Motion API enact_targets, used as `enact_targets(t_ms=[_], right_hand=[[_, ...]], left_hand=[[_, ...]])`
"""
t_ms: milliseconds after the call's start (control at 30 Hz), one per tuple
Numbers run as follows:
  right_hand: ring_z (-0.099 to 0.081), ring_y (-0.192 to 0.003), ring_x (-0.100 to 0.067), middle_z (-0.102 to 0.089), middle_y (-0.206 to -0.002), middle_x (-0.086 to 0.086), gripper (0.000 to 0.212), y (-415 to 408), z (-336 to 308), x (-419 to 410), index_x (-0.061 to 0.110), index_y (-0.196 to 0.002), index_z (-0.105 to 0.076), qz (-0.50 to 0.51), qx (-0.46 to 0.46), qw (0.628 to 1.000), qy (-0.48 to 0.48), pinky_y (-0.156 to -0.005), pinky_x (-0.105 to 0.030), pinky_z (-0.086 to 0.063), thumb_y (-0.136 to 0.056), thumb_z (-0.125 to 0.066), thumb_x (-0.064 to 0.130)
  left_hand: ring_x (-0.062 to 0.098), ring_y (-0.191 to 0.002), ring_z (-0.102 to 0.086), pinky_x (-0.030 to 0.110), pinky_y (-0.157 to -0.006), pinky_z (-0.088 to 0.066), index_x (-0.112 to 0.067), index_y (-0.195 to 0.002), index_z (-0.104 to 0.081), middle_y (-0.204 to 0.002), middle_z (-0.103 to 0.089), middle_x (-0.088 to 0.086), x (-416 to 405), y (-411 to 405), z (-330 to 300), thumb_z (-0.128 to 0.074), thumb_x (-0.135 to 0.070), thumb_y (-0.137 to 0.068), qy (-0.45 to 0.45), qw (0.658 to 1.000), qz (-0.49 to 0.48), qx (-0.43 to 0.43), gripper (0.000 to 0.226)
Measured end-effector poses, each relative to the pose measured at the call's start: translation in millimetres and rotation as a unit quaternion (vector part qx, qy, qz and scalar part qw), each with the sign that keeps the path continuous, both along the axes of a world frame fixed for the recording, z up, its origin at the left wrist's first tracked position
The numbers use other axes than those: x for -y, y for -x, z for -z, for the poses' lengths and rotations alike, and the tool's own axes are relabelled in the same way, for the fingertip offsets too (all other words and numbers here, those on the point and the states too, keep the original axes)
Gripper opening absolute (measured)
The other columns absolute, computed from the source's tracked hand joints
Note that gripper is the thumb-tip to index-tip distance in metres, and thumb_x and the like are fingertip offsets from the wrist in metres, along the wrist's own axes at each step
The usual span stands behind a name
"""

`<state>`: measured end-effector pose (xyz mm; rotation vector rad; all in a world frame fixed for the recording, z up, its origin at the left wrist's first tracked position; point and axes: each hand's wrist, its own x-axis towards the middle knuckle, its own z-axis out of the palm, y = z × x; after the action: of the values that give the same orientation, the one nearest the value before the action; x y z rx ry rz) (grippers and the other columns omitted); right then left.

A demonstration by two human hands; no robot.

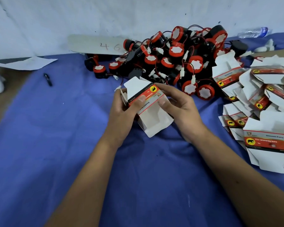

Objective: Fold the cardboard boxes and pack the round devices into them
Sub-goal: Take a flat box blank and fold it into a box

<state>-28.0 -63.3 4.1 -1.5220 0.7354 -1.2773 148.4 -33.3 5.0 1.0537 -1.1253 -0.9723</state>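
Observation:
Both hands hold one small cardboard box (147,105), white with a red, black and yellow printed band, above the blue cloth (59,145). My left hand (123,115) grips its left side, thumb on the printed band. My right hand (179,105) grips its right side, thumb on the front panel. The box's flaps stand open at the top and at the near end. Behind it lies a heap of round black-and-red devices (175,58) with wires and white connectors. Flat unfolded boxes (261,102) are piled at the right.
A black pen (48,79) lies on the cloth at left. A grey board marked with numbers (98,45) leans on the white wall. A sheet of paper (26,63) lies at the far left, a plastic bottle (254,32) at the back right.

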Motion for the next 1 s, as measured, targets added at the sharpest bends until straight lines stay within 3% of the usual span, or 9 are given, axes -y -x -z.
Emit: enact_targets(t_ms=[167,233,433,567,633,700,800,867,1000], right_hand=[[-0.059,-0.126,-0.014,-0.064,-0.136,-0.006,0.04,1,-3,0,0.012,-0.135,-0.063,0.061,-0.006,0.998,0.027,-0.096,-0.025,-0.051,-0.096,-0.062,0.017],[-0.058,-0.127,-0.01,-0.062,-0.139,-0.001,0.044,1,-4,-1,0.021,-0.14,-0.06,0.067,-0.007,0.998,0.013,-0.099,-0.031,-0.053,-0.096,-0.061,0.028],[-0.064,-0.122,-0.028,-0.064,-0.132,-0.009,0.055,-4,-3,-5,0.023,-0.141,-0.057,-0.02,0.074,0.991,-0.113,-0.09,-0.047,-0.06,-0.09,-0.07,0.038],[-0.065,-0.117,-0.039,-0.069,-0.12,-0.014,0.044,1,0,0,0.022,-0.128,-0.066,0.04,0.064,0.993,-0.096,-0.098,-0.052,-0.054,-0.085,-0.071,0.015],[-0.065,-0.117,-0.029,-0.069,-0.119,-0.008,0.049,4,-2,0,0.017,-0.127,-0.065,0.088,0.034,0.994,-0.058,-0.098,-0.048,-0.054,-0.084,-0.058,-0.005],[-0.06,-0.123,-0.015,-0.065,-0.126,-0.004,0.063,6,-6,-2,0.009,-0.133,-0.059,0.124,-0.052,0.99,0.052,-0.104,-0.037,-0.051,-0.075,-0.049,-0.012],[-0.049,-0.136,-0.017,-0.053,-0.142,-0.009,0.08,3,-10,-7,0.004,-0.143,-0.05,0.133,-0.152,0.957,0.209,-0.11,-0.027,-0.044,-0.067,-0.049,-0.021],[-0.045,-0.142,-0.018,-0.05,-0.147,-0.01,0.085,1,-11,-8,0.004,-0.146,-0.048,0.131,-0.171,0.943,0.252,-0.114,-0.032,-0.042,-0.067,-0.047,-0.027],[-0.055,-0.132,-0.009,-0.062,-0.136,-0.002,0.061,3,-11,-9,0.004,-0.14,-0.056,0.154,-0.187,0.933,0.264,-0.108,-0.034,-0.049,-0.082,-0.062,-0.015]], left_hand=[[0.014,-0.113,-0.064,0.026,-0.089,-0.056,-0.023,-0.122,-0.053,-0.12,-0.063,-0.006,0,-5,-1,-0.086,-0.026,-0.082,0.158,0.963,-0.162,0.145,0.052],[0.022,-0.114,-0.061,0.033,-0.091,-0.055,-0.018,-0.124,-0.054,-0.123,-0.06,-0.001,1,-6,-2,-0.087,-0.023,-0.083,0.213,0.936,-0.174,0.219,0.053],[0.014,-0.117,-0.054,0.014,-0.099,-0.039,-0.007,-0.12,-0.063,-0.125,-0.055,0.008,1,3,1,-0.083,0.003,-0.075,0.276,0.873,-0.108,0.387,0.051],[0.005,-0.128,-0.047,0.013,-0.106,-0.034,-0.009,-0.127,-0.062,-0.135,-0.051,0.006,-4,10,0,-0.086,-0.014,-0.078,0.251,0.88,-0.039,0.402,0.054],[0.012,-0.129,-0.051,0.02,-0.107,-0.039,-0.009,-0.127,-0.062,-0.133,-0.053,0.006,-7,16,-1,-0.074,-0.03,-0.09,0.254,0.892,-0.025,0.374,0.045],[0.021,-0.126,-0.055,0.036,-0.104,-0.05,-0.011,-0.131,-0.058,-0.131,-0.054,0.002,-8,16,-2,-0.064,-0.04,-0.096,0.229,0.921,-0.027,0.314,0.045],[0.021,-0.127,-0.055,0.049,-0.096,-0.056,-0.03,-0.147,-0.045,-0.135,-0.049,-0.008,-8,11,-2,-0.067,-0.045,-0.093,0.169,0.945,-0.054,0.274,0.06],[0.012,-0.125,-0.053,0.046,-0.092,-0.059,-0.042,-0.152,-0.039,-0.137,-0.044,-0.01,-7,4,-1,-0.07,-0.045,-0.093,0.153,0.944,-0.058,0.287,0.066],[-0.005,-0.119,-0.048,0.025,-0.09,-0.058,-0.042,-0.15,-0.046,-0.143,-0.035,-0.004,-6,-4,-2,-0.073,-0.059,-0.086,0.144,0.926,-0.067,0.343,0.072]])
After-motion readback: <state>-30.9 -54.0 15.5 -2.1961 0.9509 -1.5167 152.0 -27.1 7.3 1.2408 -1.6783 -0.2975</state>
